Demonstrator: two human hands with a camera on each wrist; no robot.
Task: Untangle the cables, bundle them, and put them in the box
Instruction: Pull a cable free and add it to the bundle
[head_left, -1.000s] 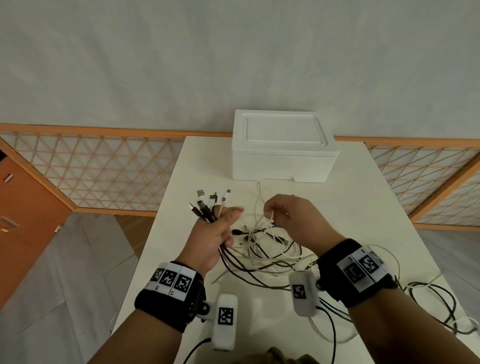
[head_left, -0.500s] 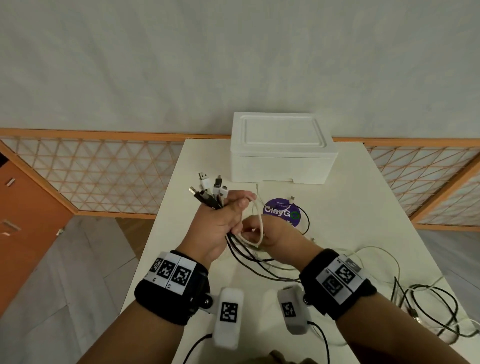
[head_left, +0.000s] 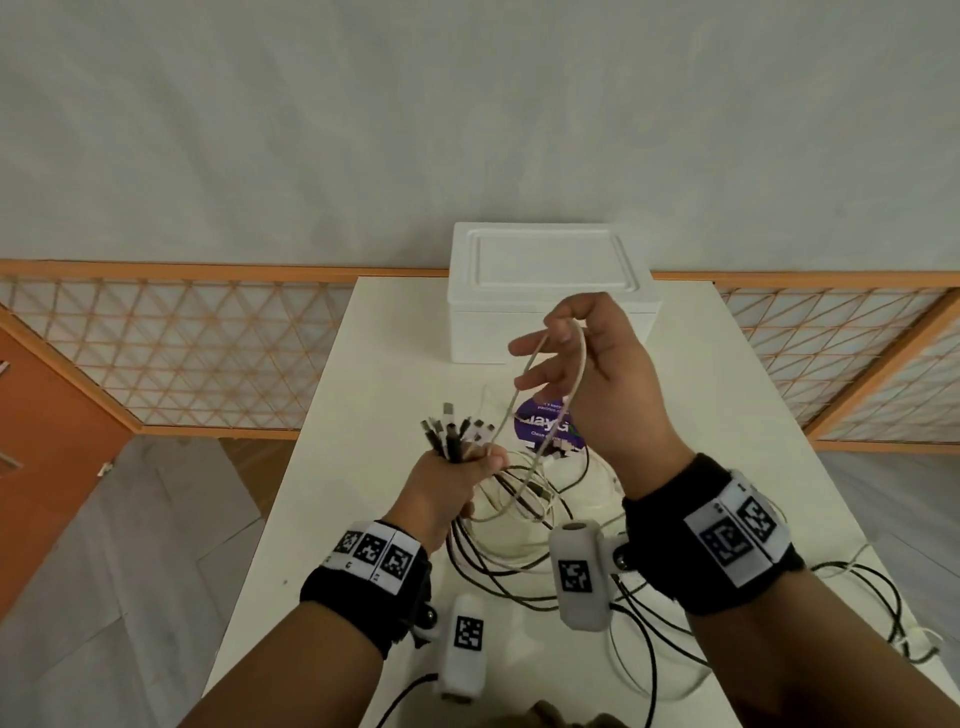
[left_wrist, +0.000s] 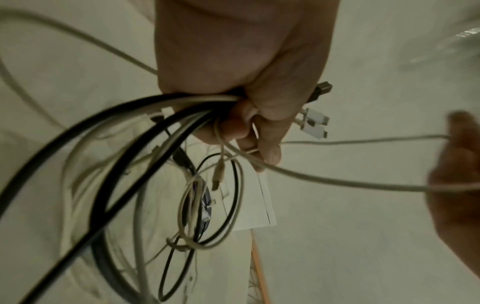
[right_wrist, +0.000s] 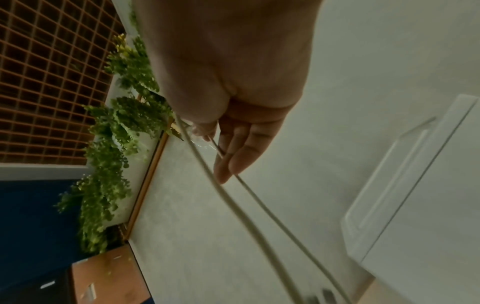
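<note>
My left hand (head_left: 451, 478) grips a bunch of black and white cables (head_left: 453, 434) just below their plugs, which fan out above the fist; the left wrist view shows the same left hand (left_wrist: 244, 115) with the cables (left_wrist: 145, 127) trailing down to the table. My right hand (head_left: 576, 353) is raised in front of the white foam box (head_left: 550, 291) and pinches the top of a loop of white cable (head_left: 530, 374) between thumb and forefinger, the other fingers spread. That white cable (right_wrist: 233, 205) runs down from my right hand (right_wrist: 223, 139) in the right wrist view. The box's lid is closed.
A purple round sticker or pad (head_left: 545, 426) lies on the white table (head_left: 374, 364) under the loop. More tangled black and white cables (head_left: 857, 603) lie at the right near the table's edge. A wooden lattice railing (head_left: 182, 353) runs behind the table.
My right hand has risen from beside the left fist to in front of the box, drawing a loop of white cable up out of the bunch. The left hand keeps gripping the plugs, slightly lower.
</note>
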